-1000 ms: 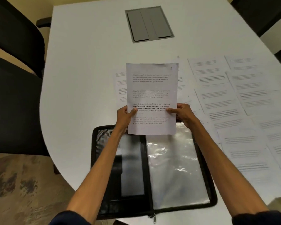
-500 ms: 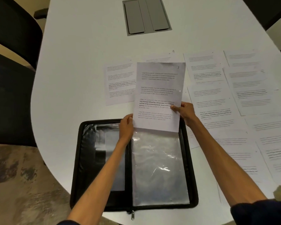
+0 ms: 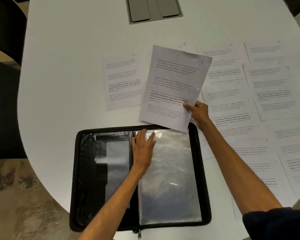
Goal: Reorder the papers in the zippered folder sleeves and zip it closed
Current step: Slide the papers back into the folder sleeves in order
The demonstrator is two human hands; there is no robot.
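A black zippered folder point(image 3: 76, 179) lies open on the white table point(image 3: 76, 58), clear plastic sleeves point(image 3: 171, 170) on its right half. My left hand point(image 3: 143, 149) rests flat, fingers straight, on the top left corner of the sleeves near the spine. My right hand point(image 3: 198, 112) pinches the right edge of a printed sheet point(image 3: 173, 85), held tilted above the folder's top edge. The zipper pull point(image 3: 139, 235) hangs at the folder's near edge.
Several printed sheets point(image 3: 267, 94) are spread over the table's right side, and one sheet point(image 3: 123, 84) lies left of the held page. A grey cable hatch point(image 3: 153, 8) sits at the far middle. Black chairs point(image 3: 3, 84) stand left of the table.
My left hand let go of the sheet and came down flat on the sleeves. My right hand now holds the sheet alone, tilted to the right.
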